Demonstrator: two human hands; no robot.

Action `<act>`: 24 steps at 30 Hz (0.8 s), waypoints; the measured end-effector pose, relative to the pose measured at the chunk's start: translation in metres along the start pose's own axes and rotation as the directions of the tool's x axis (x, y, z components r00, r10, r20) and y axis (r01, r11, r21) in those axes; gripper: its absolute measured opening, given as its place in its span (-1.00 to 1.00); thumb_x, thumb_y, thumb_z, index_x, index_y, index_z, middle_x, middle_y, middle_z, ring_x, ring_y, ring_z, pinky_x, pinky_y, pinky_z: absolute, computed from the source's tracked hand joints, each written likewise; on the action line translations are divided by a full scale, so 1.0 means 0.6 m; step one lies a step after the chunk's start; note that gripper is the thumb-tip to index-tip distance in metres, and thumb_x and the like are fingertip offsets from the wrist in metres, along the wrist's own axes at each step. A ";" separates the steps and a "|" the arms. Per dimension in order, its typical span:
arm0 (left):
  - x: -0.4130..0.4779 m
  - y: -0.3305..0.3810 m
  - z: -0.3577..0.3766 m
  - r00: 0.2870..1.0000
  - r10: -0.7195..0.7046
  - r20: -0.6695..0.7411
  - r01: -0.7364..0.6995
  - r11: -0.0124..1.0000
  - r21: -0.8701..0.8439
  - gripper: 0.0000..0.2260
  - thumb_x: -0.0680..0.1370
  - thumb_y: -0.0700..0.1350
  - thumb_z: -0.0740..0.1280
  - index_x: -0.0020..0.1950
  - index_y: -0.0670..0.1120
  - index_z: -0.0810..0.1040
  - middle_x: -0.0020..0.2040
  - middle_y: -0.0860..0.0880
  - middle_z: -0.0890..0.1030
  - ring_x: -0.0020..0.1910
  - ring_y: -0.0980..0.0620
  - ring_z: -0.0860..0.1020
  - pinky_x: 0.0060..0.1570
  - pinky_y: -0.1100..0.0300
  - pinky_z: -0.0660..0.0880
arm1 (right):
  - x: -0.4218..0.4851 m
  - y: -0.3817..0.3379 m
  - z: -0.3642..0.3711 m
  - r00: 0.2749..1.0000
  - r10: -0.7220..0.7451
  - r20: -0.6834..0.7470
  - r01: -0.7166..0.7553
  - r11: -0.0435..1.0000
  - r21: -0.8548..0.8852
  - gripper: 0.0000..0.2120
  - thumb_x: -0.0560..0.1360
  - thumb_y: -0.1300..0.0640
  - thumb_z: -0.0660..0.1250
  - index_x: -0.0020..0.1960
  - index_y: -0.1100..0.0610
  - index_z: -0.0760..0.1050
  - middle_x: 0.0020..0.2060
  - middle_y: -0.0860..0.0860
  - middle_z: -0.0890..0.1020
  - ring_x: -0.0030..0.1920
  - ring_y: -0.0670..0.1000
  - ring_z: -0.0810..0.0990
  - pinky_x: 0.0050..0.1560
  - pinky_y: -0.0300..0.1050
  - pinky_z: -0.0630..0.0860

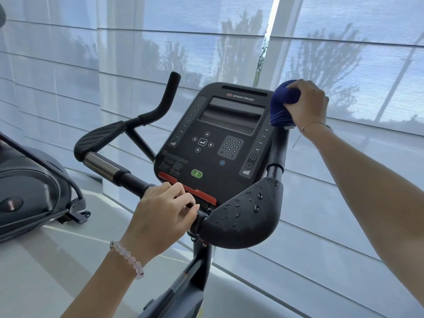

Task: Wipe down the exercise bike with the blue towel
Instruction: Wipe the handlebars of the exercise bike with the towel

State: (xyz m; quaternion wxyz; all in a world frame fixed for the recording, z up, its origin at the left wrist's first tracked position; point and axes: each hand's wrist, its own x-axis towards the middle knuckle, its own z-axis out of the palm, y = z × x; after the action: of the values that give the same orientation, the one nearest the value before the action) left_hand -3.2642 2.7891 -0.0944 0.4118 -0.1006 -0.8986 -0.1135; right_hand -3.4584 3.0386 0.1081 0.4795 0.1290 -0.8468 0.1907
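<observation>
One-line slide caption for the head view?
Right hand grips the blue towel around the handlebar tip; left hand holds the handlebar below the console.

Cool, bluish daylight comes toward you through the sheer window blinds (160, 53), with one thin bright strip (273, 19) where two panels meet and tree shadows lying across the fabric. The exercise bike (218, 157) stands backlit and dark before you, yet its console is sharp, with pale glare on the screen (231, 113), the chrome grip (101, 165) and the glossy floor (46, 260). Your wide lens bows and tilts the blind lines toward the edges, and a dark blurred shape (1, 14) sits out of focus in the top left corner.
</observation>
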 end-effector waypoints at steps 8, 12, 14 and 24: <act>-0.002 0.004 -0.003 1.000 -0.011 -0.007 0.011 1.000 -0.014 -0.72 0.49 0.09 0.09 -0.22 0.03 0.54 -0.27 0.12 0.46 -0.27 0.08 0.39 -0.25 0.18 0.39 | -0.073 0.006 0.016 0.984 -0.129 0.120 0.140 0.987 -0.081 -0.70 0.39 0.23 0.32 0.10 0.04 0.59 0.01 0.13 0.64 0.04 0.22 0.58 -0.03 -0.04 0.41; -0.002 0.003 -0.001 1.000 -0.018 0.008 0.018 0.999 -0.031 -0.70 0.49 0.10 0.07 -0.21 0.03 0.54 -0.26 0.13 0.46 -0.25 0.08 0.39 -0.21 0.15 0.42 | -0.093 0.008 -0.004 0.970 -0.049 0.240 0.056 0.998 -0.021 -0.67 0.35 0.20 0.40 0.09 -0.04 0.59 -0.05 0.09 0.66 0.04 0.18 0.57 -0.01 -0.13 0.32; -0.002 0.003 0.000 1.000 -0.021 0.015 0.022 0.999 -0.036 -0.69 0.49 0.11 0.07 -0.21 0.03 0.54 -0.26 0.12 0.45 -0.25 0.09 0.39 -0.19 0.13 0.44 | -0.094 0.008 -0.013 0.949 -0.028 0.313 0.030 1.000 -0.001 -0.66 0.33 0.18 0.44 0.09 -0.04 0.58 -0.05 0.08 0.67 0.05 0.15 0.56 0.01 -0.16 0.30; -0.003 0.005 -0.004 0.998 -0.053 0.026 0.055 0.997 -0.055 -0.66 0.48 0.13 0.05 -0.20 0.03 0.56 -0.26 0.12 0.46 -0.23 0.07 0.40 -0.20 0.14 0.41 | -0.140 -0.043 -0.044 0.877 -0.168 0.451 0.152 0.986 0.073 -0.65 0.27 0.15 0.52 0.05 -0.03 0.62 -0.11 -0.01 0.67 -0.03 0.06 0.59 -0.02 -0.14 0.39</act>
State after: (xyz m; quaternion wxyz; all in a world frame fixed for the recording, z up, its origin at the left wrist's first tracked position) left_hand -3.2605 2.7914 -0.0943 0.3944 -0.0891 -0.9025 -0.1484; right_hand -3.3851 3.0302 0.0534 0.2795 0.2480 -0.9185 0.1296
